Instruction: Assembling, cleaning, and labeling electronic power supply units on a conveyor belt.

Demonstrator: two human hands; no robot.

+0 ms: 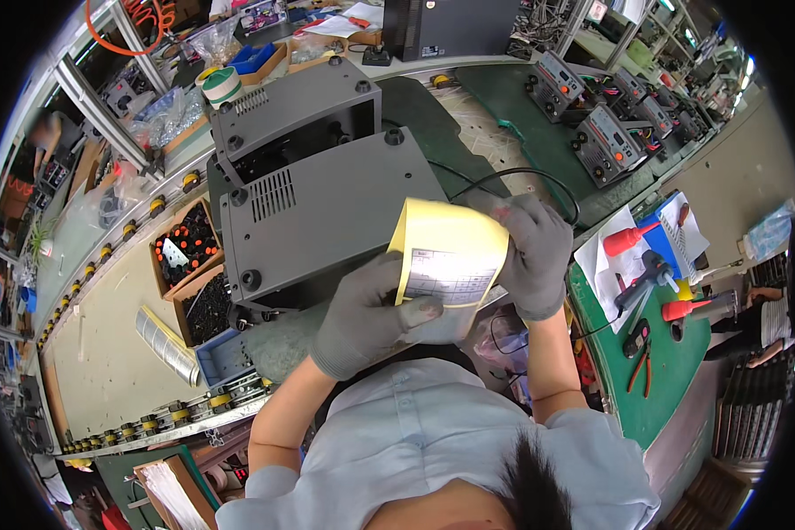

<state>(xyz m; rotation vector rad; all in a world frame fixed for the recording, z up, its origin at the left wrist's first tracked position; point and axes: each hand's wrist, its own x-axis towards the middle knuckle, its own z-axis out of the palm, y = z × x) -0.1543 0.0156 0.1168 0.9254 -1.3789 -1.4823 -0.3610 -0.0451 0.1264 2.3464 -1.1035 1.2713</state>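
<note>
Green mats cover the long surface (680, 371) in this busy workshop, and more benches run off behind it.

Nearest to you, both of your gloved hands are up in front of your chest. Your left hand (371, 309) has its fingers curled shut on the lower edge of a yellow label sheet (449, 256), with the thumb pressed on the white printed part. Your right hand (534, 252) is closed on the sheet's right edge, at 3 o'clock from it. The sheet curls over at the top, so its yellow back shows.

It looks like you are at the peeling step: getting the sticker off its backing. The next move likely calls for a slow, steady pull, so the sticker does not fold or stick to your glove.

Just past the sheet, at 10 o'clock, sits a grey metal box (322, 216) with round feet and air slots. A second grey box (287, 110) sits right behind it, touching it. A black cable (503, 177) loops out from behind your right hand.

At 9 o'clock from the boxes are cardboard trays of small parts (190, 265). At 3 o'clock from your hands lie red-handled tools (632, 238) on white paper. Far off, at 1 o'clock, a row of grey machines with knobs (605, 141) stands on the next bench.
</note>
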